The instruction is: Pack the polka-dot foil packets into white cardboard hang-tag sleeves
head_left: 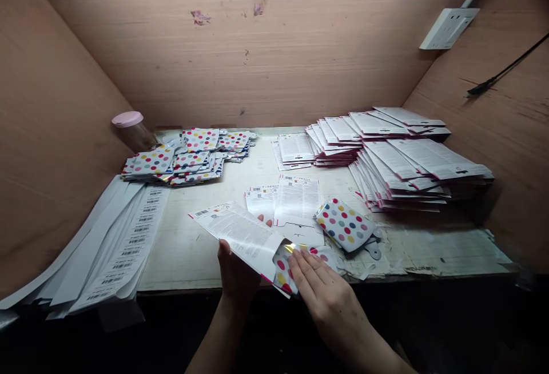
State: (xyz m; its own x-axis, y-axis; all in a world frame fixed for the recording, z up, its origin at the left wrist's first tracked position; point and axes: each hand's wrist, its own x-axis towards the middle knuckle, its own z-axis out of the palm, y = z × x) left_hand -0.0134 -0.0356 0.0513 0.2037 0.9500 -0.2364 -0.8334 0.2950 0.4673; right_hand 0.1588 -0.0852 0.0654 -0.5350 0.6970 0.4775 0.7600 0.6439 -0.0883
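1. White barcode strips (132,248) overhung the table's (184,231) front left; lower ends dim.
2. Pink-lidded bottle (138,138) stood behind the dotted pouch pile (197,159), base hidden, contents unclear.
3. Left hand (235,274) pinched the printed sleeve (240,234): thumb on near edge, fingertips showing past the far edge, palm in shadow. Sleeve was tilted, its open end toward the right hand (323,291).
4. Dotted pouch (282,274) sat partly in that open end, above the table's front edge; its inner part was out of sight.
5. Flat sleeves (298,199) lay behind, partly covered.
6. Right hand's fingers were close together, flat on the pouch. Thumb hidden; couldn't tell if it pinched.
7. Second dotted pouch (346,224) lay just beside, grey tabs (374,248) sticking out.
8. Sleeve stacks (422,174) filled the back right; couldn't see inside them.
9. Table was pale, its front edge worn. Wood-grain panels (274,71) enclosed it; socket plate (450,29) and black cable (493,82) upper right, cable cut off by the frame.
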